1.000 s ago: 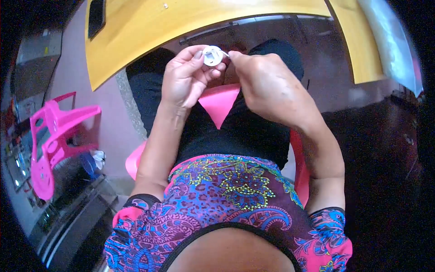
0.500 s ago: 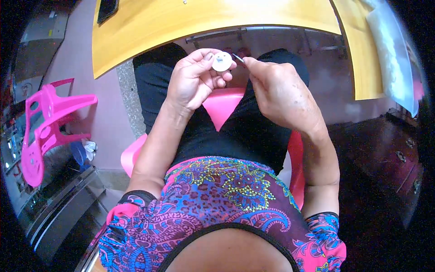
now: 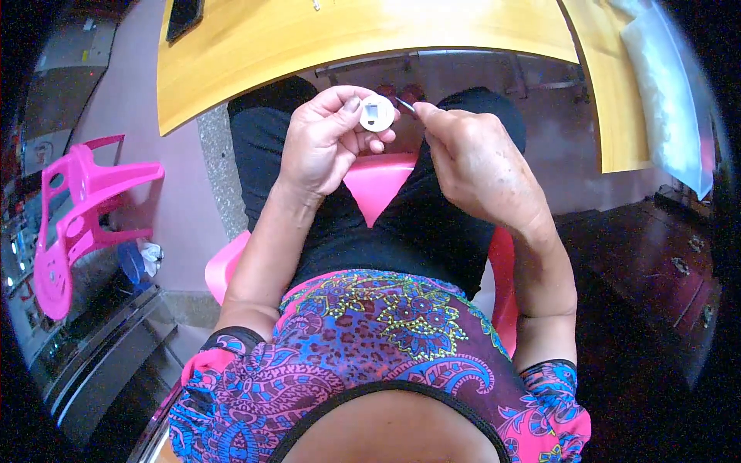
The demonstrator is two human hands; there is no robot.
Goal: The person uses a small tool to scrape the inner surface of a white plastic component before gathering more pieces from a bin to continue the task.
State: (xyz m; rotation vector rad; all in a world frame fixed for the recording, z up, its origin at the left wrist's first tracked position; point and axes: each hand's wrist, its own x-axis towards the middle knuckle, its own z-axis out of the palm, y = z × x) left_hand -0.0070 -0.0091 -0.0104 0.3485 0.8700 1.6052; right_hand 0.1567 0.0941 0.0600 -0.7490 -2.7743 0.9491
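My left hand [image 3: 328,139] is closed on a small round white disc [image 3: 377,114], thumb on its edge and fingers behind it. A grey rectangular patch and a dark spot show on the disc's face. Just to the right, my right hand [image 3: 478,158] pinches a thin, pointed metal tool [image 3: 406,106]. Its tip points up and left, close to the disc but apart from it; the rest is hidden in my fingers. Both hands are held over my lap, short of the table's near edge.
Ahead lies a yellow wooden table [image 3: 370,31] with a dark phone [image 3: 184,17] at its left. A clear plastic bag of whitish contents [image 3: 664,92] hangs at the right. A pink plastic chair [image 3: 81,208] stands at left; another pink seat [image 3: 378,181] is under me.
The disc has turned in my left hand, so its grey patch and dark spot sit differently. Both hands otherwise stay nearly in place, the tool still beside the disc.
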